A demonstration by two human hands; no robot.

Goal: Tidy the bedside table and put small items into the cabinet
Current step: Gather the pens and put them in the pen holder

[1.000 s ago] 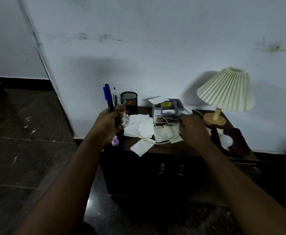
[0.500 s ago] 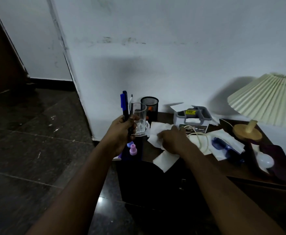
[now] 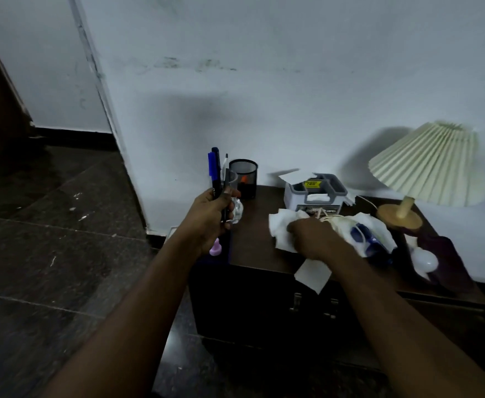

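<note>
The left hand (image 3: 211, 214) was closed around a bundle of pens (image 3: 214, 173), holding them upright above the left end of the bedside table (image 3: 252, 251), a blue one foremost. Just behind its fingers stood a glass mug (image 3: 233, 193), and behind that a black mesh cup (image 3: 243, 178) against the wall. A small pink bottle (image 3: 215, 247) showed just under the wrist at the table's left edge.

The right hand (image 3: 313, 237) lay palm down on crumpled white tissues (image 3: 280, 228) in the middle of the tabletop; its fingers were hidden beneath it, so I cannot tell whether it was gripping them or only pressing. A pale cord (image 3: 331, 218) looped beside the knuckles. To the hand's right a blue object (image 3: 371, 240) rested on more tissue, blurred. A loose sheet of paper (image 3: 313, 275) overhung the front edge.

Behind the tissues sat a grey organiser (image 3: 314, 193) with a yellow label. At the right stood a lamp (image 3: 428, 165) with a pleated shade and wooden base, and near it a white light bulb (image 3: 424, 261) lay on its side. Below, the cabinet doors (image 3: 264, 308) were closed, with 2 handles side by side
</note>
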